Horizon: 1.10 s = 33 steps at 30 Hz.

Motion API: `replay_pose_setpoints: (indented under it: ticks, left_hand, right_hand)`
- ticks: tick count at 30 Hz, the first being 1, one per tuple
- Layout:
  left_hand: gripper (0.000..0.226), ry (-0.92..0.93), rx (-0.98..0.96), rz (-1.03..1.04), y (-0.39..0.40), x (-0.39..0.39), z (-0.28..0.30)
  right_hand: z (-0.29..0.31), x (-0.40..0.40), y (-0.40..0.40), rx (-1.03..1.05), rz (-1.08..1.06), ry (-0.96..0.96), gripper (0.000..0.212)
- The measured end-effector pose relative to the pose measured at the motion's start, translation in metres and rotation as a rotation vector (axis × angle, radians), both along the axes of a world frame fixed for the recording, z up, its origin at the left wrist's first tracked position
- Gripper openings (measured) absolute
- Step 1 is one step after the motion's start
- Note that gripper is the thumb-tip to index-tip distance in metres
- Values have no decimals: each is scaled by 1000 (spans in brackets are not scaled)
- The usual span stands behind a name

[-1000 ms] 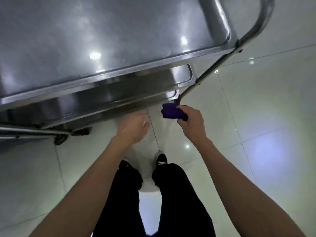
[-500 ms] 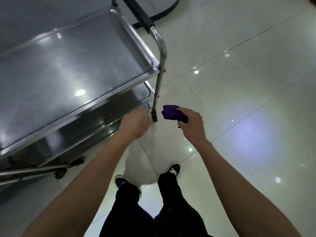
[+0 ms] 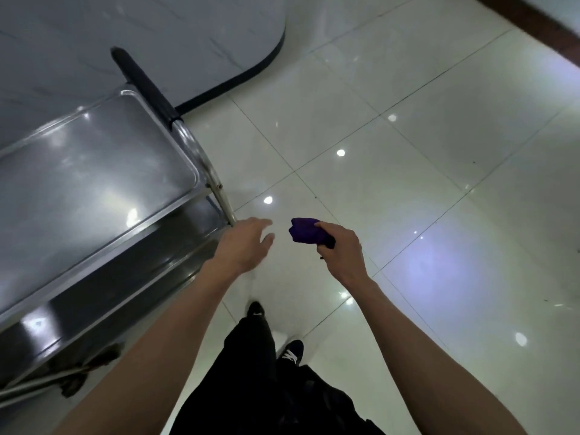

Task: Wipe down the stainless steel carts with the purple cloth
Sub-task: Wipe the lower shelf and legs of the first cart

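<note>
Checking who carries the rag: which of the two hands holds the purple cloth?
The right hand grips the bunched purple cloth over the floor. The left hand holds nothing, its fingers relaxed beside the cart post.

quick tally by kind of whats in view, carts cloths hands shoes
stainless steel cart: 1
purple cloth, bunched in the right hand: 1
hands: 2, left hand and right hand
black shoes: 2, one at, one at
total: 6
</note>
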<state>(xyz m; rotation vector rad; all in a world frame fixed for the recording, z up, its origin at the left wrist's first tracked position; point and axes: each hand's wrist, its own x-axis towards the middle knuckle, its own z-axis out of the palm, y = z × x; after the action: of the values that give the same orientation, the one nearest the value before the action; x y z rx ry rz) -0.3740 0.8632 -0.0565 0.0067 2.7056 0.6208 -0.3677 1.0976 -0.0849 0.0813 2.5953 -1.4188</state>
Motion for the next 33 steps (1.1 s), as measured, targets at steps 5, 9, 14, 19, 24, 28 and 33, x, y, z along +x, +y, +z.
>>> replay_pose_setpoints:
  ticks: [5,9,14,19,24,28,33]
  left_hand:
    - [48,-20,11,-3,12,-71,-13]
    - [48,-43,40,21,17,-137,-29]
    - [47,-60,41,0,31,-219,-25]
    - [45,-19,37,-5,40,-295,-14]
    - [46,-35,16,17,41,-370,-20]
    - [47,-89,-12,119,33,-420,-26]
    - [48,-126,-18,256,19,-465,-23]
  right_hand:
    - [-3,-74,16,27,51,18,54]
    - [0,-145,30,54,51,33,54]
    - [18,-230,48,99,17,72,53]
    - [26,-304,58,101,9,95,54]
    - [9,-388,62,79,52,49,54]
    - [-3,-464,56,45,127,32,55]
    - [-2,-549,27,41,298,42,53]
